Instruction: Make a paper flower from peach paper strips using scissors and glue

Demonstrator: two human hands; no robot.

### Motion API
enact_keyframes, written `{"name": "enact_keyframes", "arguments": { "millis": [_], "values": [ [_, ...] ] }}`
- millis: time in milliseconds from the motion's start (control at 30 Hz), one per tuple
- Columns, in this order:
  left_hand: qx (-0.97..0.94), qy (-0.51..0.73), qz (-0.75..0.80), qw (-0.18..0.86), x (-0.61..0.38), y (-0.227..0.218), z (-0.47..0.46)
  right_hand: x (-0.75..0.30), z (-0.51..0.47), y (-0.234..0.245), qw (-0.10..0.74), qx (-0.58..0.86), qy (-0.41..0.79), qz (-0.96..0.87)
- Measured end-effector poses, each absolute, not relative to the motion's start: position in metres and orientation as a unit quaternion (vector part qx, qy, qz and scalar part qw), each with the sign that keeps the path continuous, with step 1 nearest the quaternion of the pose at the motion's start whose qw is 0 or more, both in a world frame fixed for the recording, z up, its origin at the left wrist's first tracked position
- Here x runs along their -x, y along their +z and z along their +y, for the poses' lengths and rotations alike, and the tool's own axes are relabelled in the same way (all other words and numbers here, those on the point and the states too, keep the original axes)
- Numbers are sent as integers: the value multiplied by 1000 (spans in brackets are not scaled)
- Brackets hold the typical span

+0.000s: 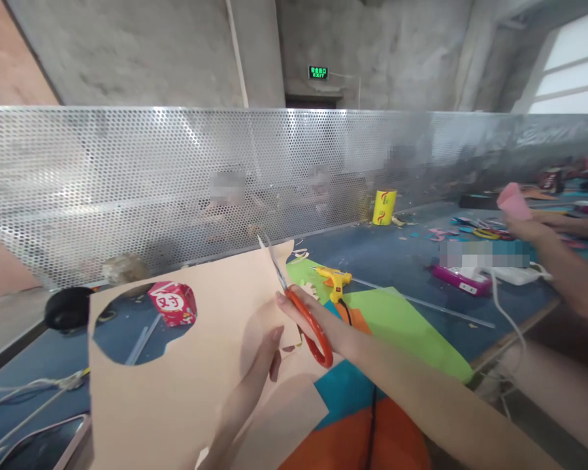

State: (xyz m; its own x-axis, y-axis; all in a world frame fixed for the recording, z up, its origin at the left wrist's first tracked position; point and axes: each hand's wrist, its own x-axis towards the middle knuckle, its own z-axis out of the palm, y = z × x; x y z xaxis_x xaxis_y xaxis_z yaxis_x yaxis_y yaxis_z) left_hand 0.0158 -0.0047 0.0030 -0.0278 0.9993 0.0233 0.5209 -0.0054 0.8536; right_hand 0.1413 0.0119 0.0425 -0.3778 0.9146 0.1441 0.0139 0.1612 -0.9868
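Observation:
A large beige sheet (pixel 176 405), paper or thin foam, stands tilted up in front of me with a rounded hole cut through its left part. My left hand (pixel 262 365) pinches this sheet near its right edge, thumb upward. My right hand (pixel 323 320) grips a pair of scissors (pixel 308 321) by the orange handles. Their blades point up and away, slightly apart, over the sheet's top right part. Whether the blades touch the sheet is hard to tell. Under both hands lie more beige, blue (pixel 345 390) and orange sheets (pixel 362 434).
A yellow glue gun (pixel 334 281) lies by a green sheet (pixel 402 320). A red packet (pixel 173 303) shows through the hole. Behind stands a perforated metal screen (pixel 151 183). A yellow roll (pixel 385 207), power strips (pixel 463 279) and another person's hand with pink material (pixel 514 201) are right.

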Motion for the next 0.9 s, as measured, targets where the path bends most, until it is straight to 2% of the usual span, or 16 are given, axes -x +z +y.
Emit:
{"name": "enact_keyframes", "arguments": {
  "millis": [333, 467, 567, 667, 733, 800, 900],
  "values": [
    [-616, 373, 610, 329, -4, 13, -15, -140, 23, 28, 399, 332, 569, -638],
    [-634, 353, 570, 386, 13, 32, -19, -138, 27, 29, 396, 310, 621, -600],
    [-582, 401, 573, 415, 35, 45, -25, -138, 32, 28, 384, 271, 665, -580],
    [-468, 487, 586, 447, 57, 38, -35, -139, 38, 27, 375, 240, 676, -587],
    [-376, 514, 602, 482, 69, 23, -41, -141, 43, 26, 400, 229, 658, -595],
    [-316, 475, 600, 561, 76, 6, -45, -143, 49, 25, 453, 233, 617, -600],
    [-262, 478, 559, 625, 75, -4, -47, -149, 57, 24, 522, 250, 567, -587]
  ]
}}
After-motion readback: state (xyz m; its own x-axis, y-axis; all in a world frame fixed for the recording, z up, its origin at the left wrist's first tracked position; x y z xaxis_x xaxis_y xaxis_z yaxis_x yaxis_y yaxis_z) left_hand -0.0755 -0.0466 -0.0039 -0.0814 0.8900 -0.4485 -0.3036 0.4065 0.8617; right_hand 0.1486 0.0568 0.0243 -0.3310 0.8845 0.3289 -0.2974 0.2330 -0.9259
